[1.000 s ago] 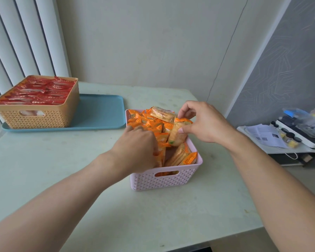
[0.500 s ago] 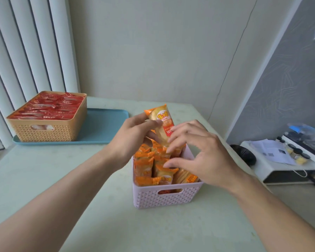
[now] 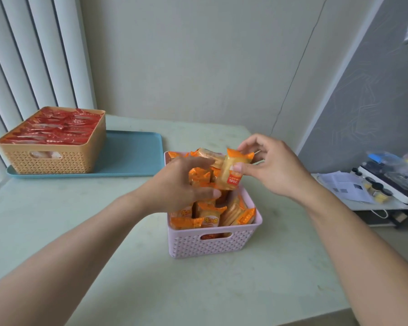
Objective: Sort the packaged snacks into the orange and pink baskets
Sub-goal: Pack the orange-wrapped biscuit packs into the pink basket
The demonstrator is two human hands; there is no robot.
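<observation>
Head view, going from nine o'clock across to three: white vertical blinds [image 3: 26, 57] hang at the far left. Before them, at about ten o'clock on the pale green worktop [image 3: 57, 220], a flat light-blue plastic tray [image 3: 132, 156] carries the orange woven-pattern plastic basket [image 3: 54, 147], which stands on the tray's left part and is packed to the rim with red foil snack packets [image 3: 54, 128] lying flat.

Near the centre, the pink perforated plastic basket [image 3: 212, 241] sits straight on the worktop, well apart from the tray's near edge at its five o'clock side. It is crowded with orange-and-yellow wrapped cracker packets [image 3: 210, 220], most standing on end.

The left hand [image 3: 181, 182] reaches in from seven o'clock, over the basket's left half, its fingers curled down around several packets in the middle of the pile.

The right hand [image 3: 271, 168] comes in from four o'clock and pinches one orange-topped cracker packet [image 3: 232, 171] between thumb and fingers; the packet is upright, lifted above the others over the basket's far right part, just beside the left hand's fingertips.

At three o'clock, off the worktop, a low white side table [image 3: 382, 203] holds printed papers [image 3: 344, 187], small dark-lidded jars [image 3: 377, 189] and a white appliance [image 3: 400, 184].
</observation>
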